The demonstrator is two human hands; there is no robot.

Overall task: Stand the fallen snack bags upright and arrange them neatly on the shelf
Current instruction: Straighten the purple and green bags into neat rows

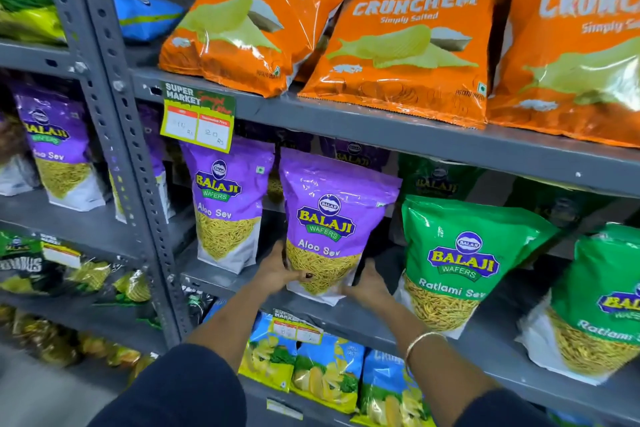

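Observation:
A purple Aloo Sev bag [332,218] stands upright at the front of the grey middle shelf [381,319]. My left hand [277,270] grips its lower left side, thumb across the front. My right hand [369,282] holds its lower right corner. Another purple Aloo Sev bag [227,199] stands upright just to its left, apart from it. To its right stands a green Ratlami Sev bag [457,263], leaning slightly, and a second green bag [599,302] sits at the far right. More purple and green bags stand behind, partly hidden.
Orange Crunchem bags [408,45] lean back on the shelf above. A yellow price tag [197,118] hangs off that shelf's edge. Blue and yellow chip bags [322,374] fill the shelf below. A perforated grey upright [117,107] separates a left bay holding another purple bag [59,146].

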